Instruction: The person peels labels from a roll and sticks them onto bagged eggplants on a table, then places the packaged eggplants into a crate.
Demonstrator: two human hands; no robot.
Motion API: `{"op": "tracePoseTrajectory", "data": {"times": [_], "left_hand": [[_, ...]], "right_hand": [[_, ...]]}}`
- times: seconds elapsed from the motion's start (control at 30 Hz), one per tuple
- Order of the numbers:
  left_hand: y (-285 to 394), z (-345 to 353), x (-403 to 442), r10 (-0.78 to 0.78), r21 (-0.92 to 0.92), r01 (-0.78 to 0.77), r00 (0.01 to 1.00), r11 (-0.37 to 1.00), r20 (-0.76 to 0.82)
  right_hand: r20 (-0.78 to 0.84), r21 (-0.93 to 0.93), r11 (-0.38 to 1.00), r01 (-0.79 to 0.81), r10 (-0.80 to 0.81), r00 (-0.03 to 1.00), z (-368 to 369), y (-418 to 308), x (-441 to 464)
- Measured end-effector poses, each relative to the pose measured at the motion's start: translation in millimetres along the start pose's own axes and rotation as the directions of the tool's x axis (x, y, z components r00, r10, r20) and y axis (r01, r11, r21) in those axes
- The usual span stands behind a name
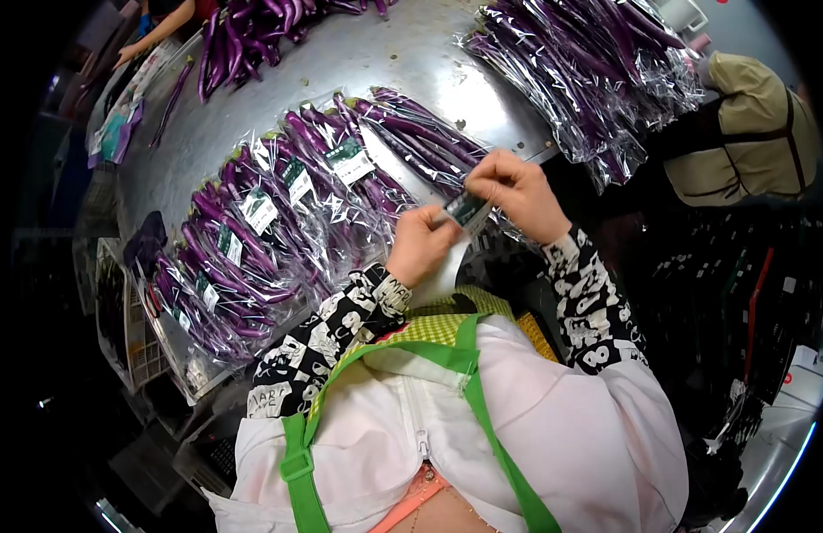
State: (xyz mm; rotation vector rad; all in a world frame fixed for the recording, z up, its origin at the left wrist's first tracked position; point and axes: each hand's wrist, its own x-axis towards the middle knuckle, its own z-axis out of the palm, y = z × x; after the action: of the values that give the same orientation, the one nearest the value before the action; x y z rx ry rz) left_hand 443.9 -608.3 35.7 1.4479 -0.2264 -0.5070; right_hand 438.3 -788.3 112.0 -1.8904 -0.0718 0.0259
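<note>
Between my two hands a dark green and white label [466, 210] is stretched out, with a white strip [449, 266] hanging below it. My left hand [420, 243] pinches the label's left end. The fingers of my right hand [515, 193] are closed on its upper right end. Just beyond my hands lies a plastic-bagged bunch of eggplants [420, 133] on which no label shows. To its left, several bagged bunches lie side by side, with white and green labels on their bags, such as this labelled bag [348, 160].
Loose eggplants [243, 40] are heaped at the back of the metal table [376, 58]. More bagged eggplants [580, 71] are piled at the right edge. Another person's arm [158, 34] reaches in at upper left. Dark crates [731, 293] stand at the right.
</note>
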Motion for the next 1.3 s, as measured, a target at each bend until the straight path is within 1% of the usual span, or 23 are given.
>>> {"op": "tracePoseTrajectory", "data": {"times": [0.07,0.1,0.13,0.17,0.2,0.27,0.3,0.33,0.43,0.5,0.57,0.67,0.77,0.8,0.87,0.93,0.97,1.03,1.07,1.13,1.2,1.27,1.3], "left_hand": [[17.3,-8.7,-10.8,-0.299,0.342,0.245,0.947,0.907,0.116],[1.2,-17.0,-11.5,-0.325,0.551,0.167,0.924,0.817,0.201],[1.2,-19.8,-17.0,-0.331,0.555,0.172,0.922,0.814,0.2],[1.6,-20.3,-24.9,-0.24,0.75,-0.025,0.94,0.661,0.243],[2.4,-18.4,-30.9,-0.168,0.87,-0.218,0.933,0.443,0.319],[9.5,-11.7,-31.7,-0.155,0.943,-0.216,0.953,0.255,0.26],[11.3,-10.9,-33.3,0.014,0.923,-0.234,0.97,0.305,0.241],[21.0,-11.7,-33.0,0.188,0.902,-0.256,0.961,0.347,0.201],[37.5,-24.6,-30.3,0.458,0.854,-0.342,0.878,0.392,0.141],[49.8,-30.7,-29.7,0.564,0.801,-0.436,0.811,0.41,0.154],[43.7,-37.4,-26.8,0.554,0.781,-0.492,0.8,0.384,0.231],[41.4,-32.6,-17.8,0.412,0.757,-0.514,0.841,0.403,0.351],[42.2,-13.8,-11.6,0.478,0.522,-0.669,0.743,0.529,0.469],[47.4,-6.5,-9.3,0.526,0.391,-0.704,0.706,0.593,0.474],[54.0,-0.6,-2.3,0.585,0.291,-0.738,0.666,0.609,0.463],[63.4,-2.4,3.1,0.648,0.229,-0.738,0.669,0.634,0.364],[64.6,-6.5,3.0,0.648,0.122,-0.698,0.706,0.706,0.286],[60.2,-12.0,0.6,0.65,0.022,-0.653,0.756,0.757,0.076],[54.4,-13.4,1.1,0.627,-0.053,-0.628,0.778,0.776,-0.03],[64.0,-11.8,2.2,0.585,-0.041,-0.592,0.803,0.805,-0.115],[75.5,-3.4,0.8,0.399,0.088,-0.389,0.9,0.917,-0.177],[71.5,0.6,6.9,0.446,0.107,-0.435,0.885,0.894,-0.133],[69.4,4.8,6.6,0.331,-0.03,-0.342,0.927,0.939,-0.176]], "right_hand": [[0.012,0.057,0.997,-0.057,0.056,0.998,-10.4,6.4,25.9],[0.087,0.162,0.968,-0.189,0.177,0.98,-14.7,9.0,42.2],[0.136,0.206,0.955,-0.214,0.189,0.972,-14.0,29.3,63.9],[0.197,0.145,0.934,-0.327,0.296,0.934,-12.2,39.6,85.8],[0.203,0.112,0.96,-0.258,0.232,0.951,-4.8,62.0,107.4],[0.262,-0.17,0.956,-0.239,0.278,0.924,11.2,96.6,144.8],[0.217,-0.491,0.864,-0.109,0.243,0.945,18.7,119.2,156.6],[0.083,-0.695,0.684,-0.222,0.383,0.92,22.4,107.6,155.2],[0.052,-0.687,0.706,-0.173,0.284,0.957,6.4,107.7,153.2],[0.154,-0.773,0.614,-0.157,0.422,0.893,-4.0,99.1,141.1],[0.256,-0.782,0.615,-0.103,0.468,0.846,-5.6,107.4,129.4],[0.051,-0.717,0.626,-0.307,0.486,0.872,12.9,116.1,118.8],[0.217,-0.402,0.844,-0.356,0.466,0.858,46.9,122.7,115.0],[0.177,-0.458,0.852,-0.254,0.368,0.913,62.3,118.3,105.6],[0.282,-0.65,0.738,-0.181,0.455,0.844,55.0,82.5,104.4],[0.115,-0.764,0.644,-0.04,0.196,0.974,28.1,85.5,101.1],[-0.063,-0.769,0.616,-0.171,0.193,0.979,-4.4,82.4,104.5],[-0.362,-0.932,0.116,-0.344,-0.223,0.905,-54.6,86.4,98.0],[-0.415,-0.903,0.054,-0.427,-0.369,0.832,-87.0,105.6,101.8],[-0.506,-0.844,-0.067,-0.532,-0.229,0.832,-128.8,138.7,99.5],[-0.406,-0.887,-0.101,-0.451,-0.297,0.864,-141.2,128.8,101.0],[-0.427,-0.9,-0.045,-0.433,-0.107,0.898,-149.7,103.9,112.3],[-0.414,-0.91,0.03,-0.414,-0.112,0.903,-147.7,92.0,114.2]]}}
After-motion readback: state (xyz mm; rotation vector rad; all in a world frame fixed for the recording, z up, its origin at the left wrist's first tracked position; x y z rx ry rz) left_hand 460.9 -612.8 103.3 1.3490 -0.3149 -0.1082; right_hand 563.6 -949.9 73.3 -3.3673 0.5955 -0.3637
